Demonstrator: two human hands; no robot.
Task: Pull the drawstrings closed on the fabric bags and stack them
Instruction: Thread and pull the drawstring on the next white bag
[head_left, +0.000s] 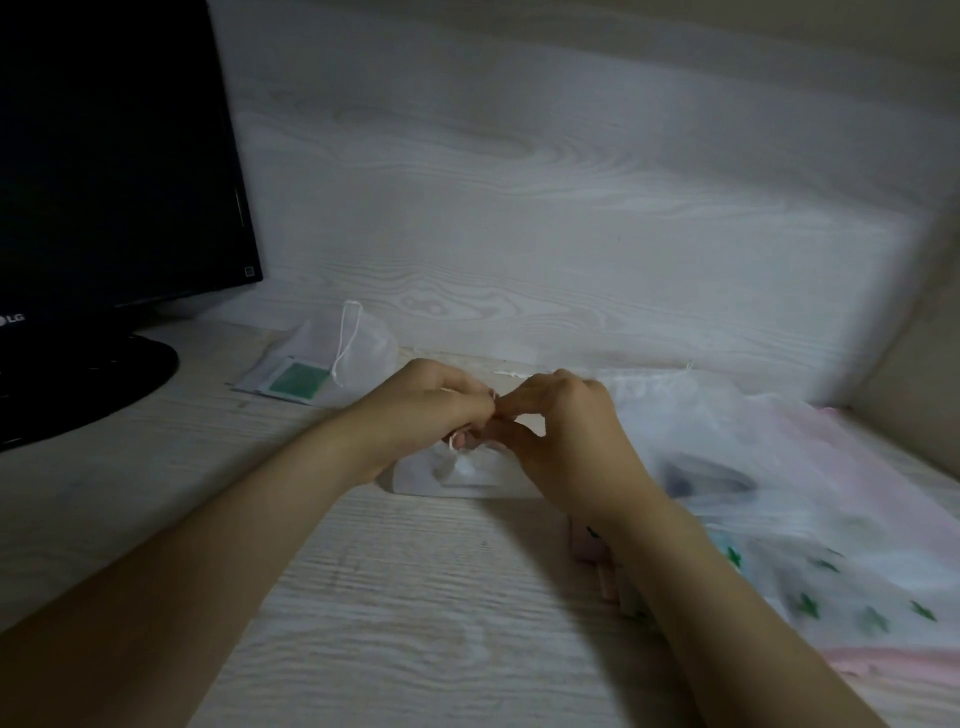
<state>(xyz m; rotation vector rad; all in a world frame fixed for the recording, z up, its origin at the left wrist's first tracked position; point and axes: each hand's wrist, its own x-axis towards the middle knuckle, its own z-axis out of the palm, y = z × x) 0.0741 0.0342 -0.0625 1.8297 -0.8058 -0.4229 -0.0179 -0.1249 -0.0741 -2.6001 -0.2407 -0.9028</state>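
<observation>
Fabric bag in the middle of the desk looks soft, thin and very light, so it is best held by its string, which the left hand and the right hand both pinch just above it.

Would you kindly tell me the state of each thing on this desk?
Monitor: screen dark.
Front bag: mouth gathered, under the hands.
Drawstring: pinched by both hands.
Left hand: pinching the drawstring.
Right hand: pinching the drawstring.
Back bag: lying flat, cord slack on it.
Pile of bags: heaped loosely, unstacked.
</observation>
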